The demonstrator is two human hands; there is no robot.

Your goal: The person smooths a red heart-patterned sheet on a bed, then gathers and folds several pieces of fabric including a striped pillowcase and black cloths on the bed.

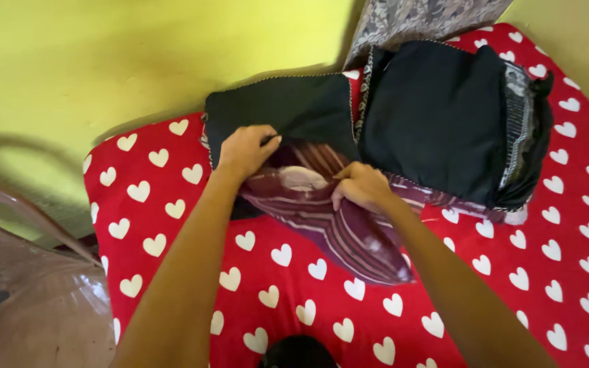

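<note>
Gripping soft striped maroon cloth (349, 232), both hands.

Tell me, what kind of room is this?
Probably a bedroom at home: a red mattress cover with white hearts, folded black clothes piled on it, and a plain yellow-green wall behind.

A yellow-green wall (138, 54) backs a red heart-patterned mattress (547, 259), beside a translucent plastic chair (28, 286)

Matt striped maroon cloth (349, 232) lies on soft heart-print fabric (512, 272).
</note>
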